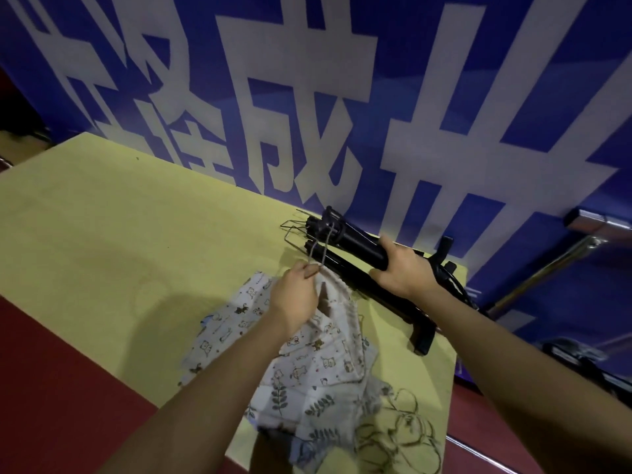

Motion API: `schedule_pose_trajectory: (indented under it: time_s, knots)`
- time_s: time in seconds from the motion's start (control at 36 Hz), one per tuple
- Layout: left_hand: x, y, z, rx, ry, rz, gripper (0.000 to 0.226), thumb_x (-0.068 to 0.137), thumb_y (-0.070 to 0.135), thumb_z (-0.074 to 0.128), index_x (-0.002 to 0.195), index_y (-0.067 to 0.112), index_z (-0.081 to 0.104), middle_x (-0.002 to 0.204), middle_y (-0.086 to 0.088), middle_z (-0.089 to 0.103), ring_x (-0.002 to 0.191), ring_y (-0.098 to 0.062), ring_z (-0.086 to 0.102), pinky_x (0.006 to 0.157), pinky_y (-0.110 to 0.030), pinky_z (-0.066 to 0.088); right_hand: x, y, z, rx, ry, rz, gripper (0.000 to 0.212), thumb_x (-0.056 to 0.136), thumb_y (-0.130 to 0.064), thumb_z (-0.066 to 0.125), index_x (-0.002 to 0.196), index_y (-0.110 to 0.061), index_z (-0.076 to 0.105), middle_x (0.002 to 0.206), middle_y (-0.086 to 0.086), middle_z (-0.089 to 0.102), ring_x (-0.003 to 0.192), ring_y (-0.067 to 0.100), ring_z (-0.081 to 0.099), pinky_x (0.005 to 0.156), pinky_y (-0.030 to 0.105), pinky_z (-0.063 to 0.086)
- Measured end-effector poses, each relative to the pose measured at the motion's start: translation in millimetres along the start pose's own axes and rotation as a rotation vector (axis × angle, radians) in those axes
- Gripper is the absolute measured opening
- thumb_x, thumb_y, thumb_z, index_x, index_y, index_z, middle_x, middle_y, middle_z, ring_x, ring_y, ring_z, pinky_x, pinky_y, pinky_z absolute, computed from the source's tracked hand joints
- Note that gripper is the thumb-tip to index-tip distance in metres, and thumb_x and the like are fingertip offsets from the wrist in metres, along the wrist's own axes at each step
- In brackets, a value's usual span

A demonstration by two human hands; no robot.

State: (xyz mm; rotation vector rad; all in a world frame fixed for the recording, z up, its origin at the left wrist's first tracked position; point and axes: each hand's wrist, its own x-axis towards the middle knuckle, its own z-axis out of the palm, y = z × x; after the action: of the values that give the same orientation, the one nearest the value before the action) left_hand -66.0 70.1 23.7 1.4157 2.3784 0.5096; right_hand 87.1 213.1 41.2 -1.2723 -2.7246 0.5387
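A bundle of black hangers with wire hooks (337, 234) lies on the yellow table (136, 234) near the blue banner. My right hand (400, 268) grips the black bundle around its middle. My left hand (294, 297) pinches the grey wire hook of one hanger (319, 249), which runs up toward the bundle's end. Below that hand lies a white garment printed with small animals (321, 357), its ribbed collar just under my fingers. Whether the hanger sits inside the garment is hidden.
More printed cloth, one with leaf patterns (307, 408) and one with line drawings (403, 429), lies at the table's near right. A blue banner with white characters (307, 97) stands behind the table. A metal rack frame (561, 254) is at right. Red floor (68, 388) lies at left.
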Motion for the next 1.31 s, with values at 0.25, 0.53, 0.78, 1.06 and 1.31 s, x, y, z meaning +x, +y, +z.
schedule_pose_trajectory:
  time_s: [0.25,0.53,0.78,1.06,1.31]
  knots:
    - [-26.9,3.1,-5.5,-0.212,0.003,0.035,0.060,0.087,-0.014,0.037,0.144,0.004,0.033,0.141,-0.006,0.036,0.126,-0.022,0.045,0.106,-0.023,0.034,-37.1,-2.7,-17.2,-0.021,-0.016,-0.126,0.054,0.083,-0.035,0.060,0.131,-0.023,0.040,0.124,0.005,0.054,0.107,0.029,0.056,0.081,0.039,0.050]
    - [-34.6,-11.3,-32.6,-0.262,-0.191,0.090,0.068,0.082,-0.011,0.050,0.143,0.015,0.033,0.147,-0.002,0.031,0.133,-0.022,0.039,0.107,-0.025,0.033,-72.1,-15.7,-5.9,-0.220,-0.123,-0.275,0.045,0.082,-0.035,0.060,0.122,-0.021,0.043,0.108,0.005,0.060,0.095,0.027,0.059,0.074,0.034,0.045]
    - [-55.3,-14.9,-50.3,-0.080,-0.275,0.095,0.090,0.082,-0.014,0.051,0.152,0.018,0.004,0.160,0.002,0.005,0.145,-0.017,0.017,0.103,-0.012,0.021,-85.1,-23.6,20.9,-0.433,-0.158,-0.238,0.057,0.085,-0.034,0.057,0.135,-0.019,0.034,0.122,0.008,0.052,0.111,0.031,0.052,0.090,0.039,0.038]
    - [-69.9,8.1,-31.6,0.129,-0.343,0.222,0.085,0.085,-0.002,0.056,0.152,0.018,0.008,0.158,0.002,0.012,0.142,-0.022,0.025,0.114,-0.037,0.032,-82.8,-29.9,46.0,-0.513,-0.160,-0.160,0.053,0.084,-0.026,0.060,0.129,-0.011,0.035,0.127,0.011,0.048,0.114,0.034,0.049,0.097,0.041,0.039]
    - [-66.1,19.2,-3.6,0.580,-0.081,0.337,0.067,0.086,0.038,0.053,0.142,0.009,0.029,0.136,-0.007,0.040,0.119,-0.029,0.033,0.099,-0.038,0.027,-81.3,-31.3,51.5,-0.510,-0.105,-0.264,0.042,0.087,-0.026,0.055,0.122,-0.008,0.040,0.119,0.011,0.054,0.105,0.029,0.057,0.088,0.034,0.039]
